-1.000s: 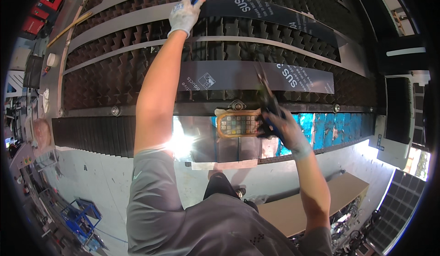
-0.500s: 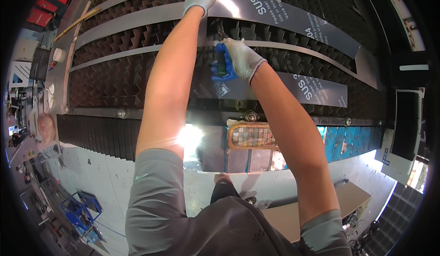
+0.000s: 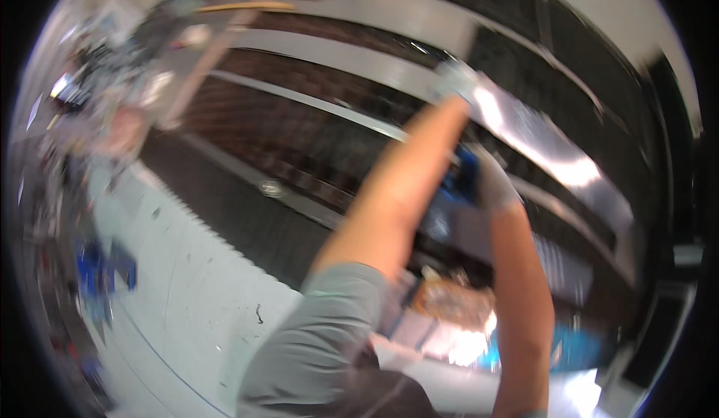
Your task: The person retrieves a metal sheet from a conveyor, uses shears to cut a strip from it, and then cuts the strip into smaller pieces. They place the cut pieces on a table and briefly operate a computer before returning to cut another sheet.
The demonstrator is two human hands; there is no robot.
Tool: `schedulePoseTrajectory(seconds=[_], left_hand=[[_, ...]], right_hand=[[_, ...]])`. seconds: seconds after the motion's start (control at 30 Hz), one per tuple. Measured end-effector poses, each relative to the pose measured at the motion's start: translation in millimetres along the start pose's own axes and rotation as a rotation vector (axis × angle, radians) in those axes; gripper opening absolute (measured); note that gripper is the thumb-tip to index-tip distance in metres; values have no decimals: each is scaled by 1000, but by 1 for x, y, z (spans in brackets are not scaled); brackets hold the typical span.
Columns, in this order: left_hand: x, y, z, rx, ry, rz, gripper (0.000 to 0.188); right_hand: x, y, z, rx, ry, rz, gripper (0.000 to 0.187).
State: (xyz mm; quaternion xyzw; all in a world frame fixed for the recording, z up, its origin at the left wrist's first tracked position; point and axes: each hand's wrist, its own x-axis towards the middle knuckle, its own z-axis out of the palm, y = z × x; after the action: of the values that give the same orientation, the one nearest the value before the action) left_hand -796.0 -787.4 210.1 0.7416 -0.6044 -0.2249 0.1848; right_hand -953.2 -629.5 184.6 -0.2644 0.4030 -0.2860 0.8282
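Observation:
Motion blurs the whole head view. My left hand (image 3: 455, 81), in a pale work glove, is closed at the near-left end of a long shiny metal strip (image 3: 550, 141). The strip slants down to the right over the dark toothed slats, with strong glare on it. Below it, my right hand (image 3: 496, 180), also gloved, is closed round a blue-gripped hand tool (image 3: 460, 174) whose kind the blur hides. Another film-covered strip (image 3: 562, 268) lies nearer me, partly behind my right forearm.
A slatted machine bed (image 3: 277, 141) carries bare metal bands (image 3: 314, 103). Along its near side runs a dark pleated cover (image 3: 225, 201). A tan-rimmed basket (image 3: 453, 302) sits below the bed's edge. A yellow rod (image 3: 247, 6) lies far left, and a blue frame (image 3: 105, 272) stands on the floor.
The view has swung and tilted, so the bed now slopes down to the right. Both hands appear farther right, and glare covers the strip where printed film showed.

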Motion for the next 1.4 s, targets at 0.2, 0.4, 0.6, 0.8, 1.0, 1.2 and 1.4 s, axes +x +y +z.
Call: schedulePoseTrajectory(seconds=[0.2, 0.4, 0.6, 0.8, 1.0, 1.2, 1.4], left_hand=[[-20, 7, 22, -189, 185, 62, 62], [-35, 18, 20, -122, 216, 91, 55], [-53, 28, 6, -149, 207, 61, 51], [-104, 61, -37, -163, 310, 143, 37], [-150, 70, -54, -19, 311, 604, 40], [-252, 98, -90, -337, 380, 497, 42], [-359, 134, -104, -158, 373, 595, 28]], right_hand=[[34, -9, -2, -5, 53, 177, 47], [28, -11, 15, 73, 172, 141, 52], [57, 5, -1, 122, 14, -70, 49], [9, -2, 28, 52, -112, -53, 41], [-165, 88, 20, -536, -98, -232, 31], [-364, 144, -71, -609, 247, -460, 34], [-453, 110, -165, 179, 615, -211, 29]])
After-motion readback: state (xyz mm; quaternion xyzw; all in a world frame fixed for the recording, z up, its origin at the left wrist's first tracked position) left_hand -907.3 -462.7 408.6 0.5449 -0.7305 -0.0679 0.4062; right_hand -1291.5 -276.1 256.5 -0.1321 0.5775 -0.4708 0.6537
